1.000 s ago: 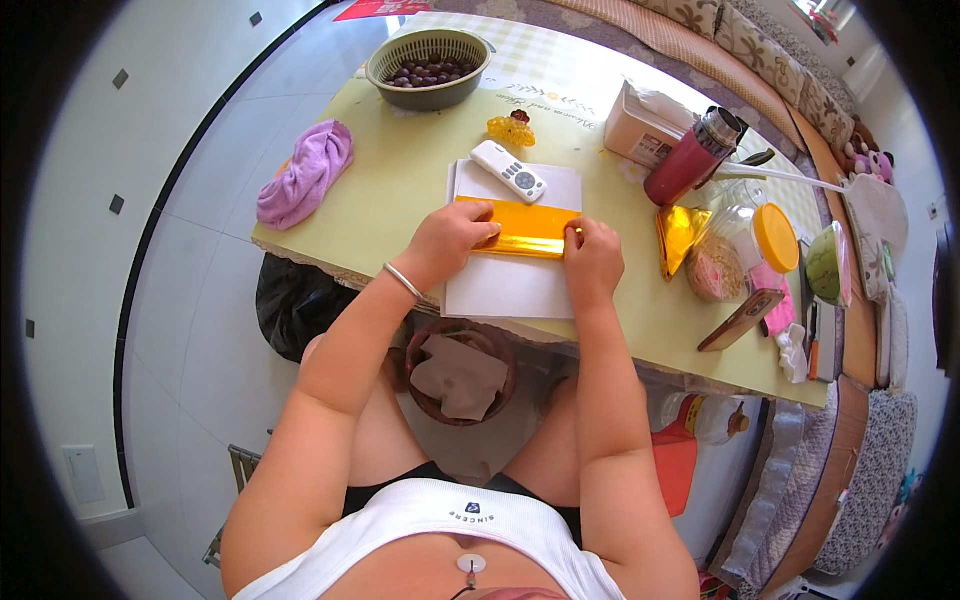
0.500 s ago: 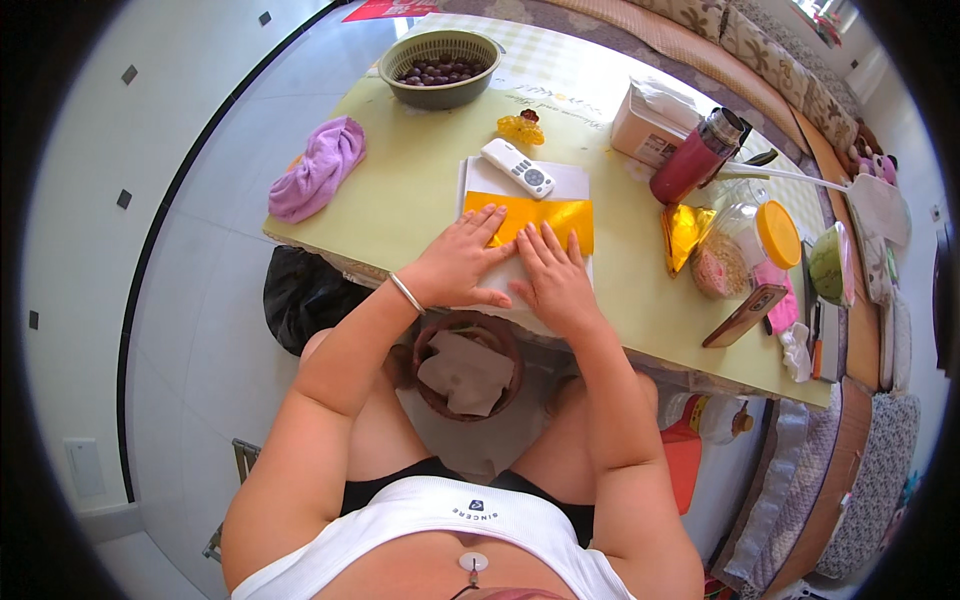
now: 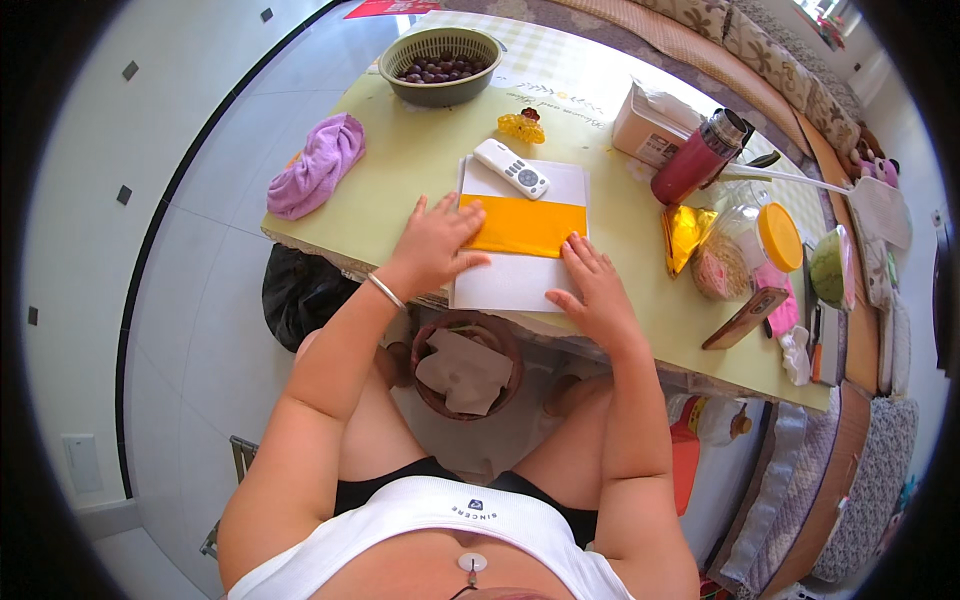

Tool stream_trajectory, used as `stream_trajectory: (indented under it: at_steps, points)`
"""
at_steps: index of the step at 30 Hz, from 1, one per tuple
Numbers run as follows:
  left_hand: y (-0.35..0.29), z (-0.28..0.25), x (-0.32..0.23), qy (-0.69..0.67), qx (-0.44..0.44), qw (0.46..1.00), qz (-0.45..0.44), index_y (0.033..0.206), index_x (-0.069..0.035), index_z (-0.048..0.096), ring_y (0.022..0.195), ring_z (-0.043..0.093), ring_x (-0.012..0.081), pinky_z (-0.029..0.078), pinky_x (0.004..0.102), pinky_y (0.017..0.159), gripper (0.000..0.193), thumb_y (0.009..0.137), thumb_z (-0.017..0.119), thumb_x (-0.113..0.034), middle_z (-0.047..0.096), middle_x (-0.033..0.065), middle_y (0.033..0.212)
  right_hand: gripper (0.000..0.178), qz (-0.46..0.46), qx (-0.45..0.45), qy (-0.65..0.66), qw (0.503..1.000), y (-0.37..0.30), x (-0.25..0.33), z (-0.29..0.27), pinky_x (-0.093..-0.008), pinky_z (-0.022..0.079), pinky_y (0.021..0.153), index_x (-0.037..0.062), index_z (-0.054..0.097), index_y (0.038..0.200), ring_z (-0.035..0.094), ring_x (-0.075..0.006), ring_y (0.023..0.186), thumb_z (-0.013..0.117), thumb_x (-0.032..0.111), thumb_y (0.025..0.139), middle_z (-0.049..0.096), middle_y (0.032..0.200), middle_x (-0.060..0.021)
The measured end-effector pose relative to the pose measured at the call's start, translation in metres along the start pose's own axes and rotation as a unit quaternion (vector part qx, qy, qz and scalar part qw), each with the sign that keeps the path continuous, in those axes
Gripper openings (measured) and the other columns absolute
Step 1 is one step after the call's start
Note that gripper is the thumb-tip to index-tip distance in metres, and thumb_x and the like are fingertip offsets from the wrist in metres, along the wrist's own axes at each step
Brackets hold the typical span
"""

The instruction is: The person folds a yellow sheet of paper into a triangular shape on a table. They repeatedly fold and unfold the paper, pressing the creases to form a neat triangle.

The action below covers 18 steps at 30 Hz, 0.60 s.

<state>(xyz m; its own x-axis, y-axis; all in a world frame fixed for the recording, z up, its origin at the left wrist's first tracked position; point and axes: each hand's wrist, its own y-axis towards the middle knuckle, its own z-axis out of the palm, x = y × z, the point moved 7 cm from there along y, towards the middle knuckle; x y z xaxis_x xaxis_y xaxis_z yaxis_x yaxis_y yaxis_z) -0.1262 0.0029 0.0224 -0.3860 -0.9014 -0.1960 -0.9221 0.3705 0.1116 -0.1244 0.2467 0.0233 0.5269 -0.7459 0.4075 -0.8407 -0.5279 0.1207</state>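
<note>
A strip of shiny gold paper (image 3: pixel 525 225), wider than it is deep, lies flat across a stack of white paper (image 3: pixel 515 283) at the table's near edge. My left hand (image 3: pixel 435 240) rests with fingers stretched out on the strip's left end. At its lower right corner my right hand (image 3: pixel 597 285) touches with its fingertips, fingers extended and thumb apart over the white paper. Neither hand grips anything. Just beyond the strip, a white remote control (image 3: pixel 512 168) lies slantwise on the upper part of the paper.
Behind the paper sits a yellow hair claw (image 3: pixel 522 126). A basket of dark round fruit (image 3: pixel 440 68) stands far left, a purple cloth (image 3: pixel 318 167) nearer. On the right are a red flask (image 3: pixel 695 160), a gold packet (image 3: pixel 686 236), a yellow-lidded jar (image 3: pixel 722 262) and a leaning phone (image 3: pixel 745 318).
My hands have slid apart from the middle of the gold strip toward its two ends. The strip's surface now looks smoother. The remote sits slightly farther left.
</note>
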Motion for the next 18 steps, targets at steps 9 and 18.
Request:
stream_trajectory:
  at_steps: [9, 18]
  points:
    - [0.035, -0.011, 0.036, -0.142, -0.150, 0.978, -0.036, 0.123, -0.003, 0.067, 0.111, 0.058, 0.0351, 0.046, 0.0432, 0.102, 0.054, 0.074, 0.083, -0.016, 0.065, 0.0165, 0.110, 0.036, 0.102, -0.219, 0.369, 0.898, 0.033, -0.033, -0.013, -0.0286, 0.056, 0.074, -0.0043, 0.062, 0.131, 0.068, -0.0174, 0.082, 0.065, 0.006, 0.096, 0.071, 0.101, -0.0123]
    - [0.037, -0.005, 0.047, -0.225, -0.150, 0.956, -0.116, 0.083, -0.004, 0.066, 0.095, 0.059, 0.0314, 0.048, 0.0389, 0.090, 0.024, 0.064, 0.079, -0.006, 0.063, 0.0120, 0.092, 0.045, 0.226, -0.169, 0.455, 0.845, 0.050, -0.056, 0.009, -0.0240, 0.052, 0.056, -0.0082, 0.052, 0.140, 0.066, -0.0117, 0.064, 0.060, 0.002, 0.097, 0.068, 0.085, -0.0092]
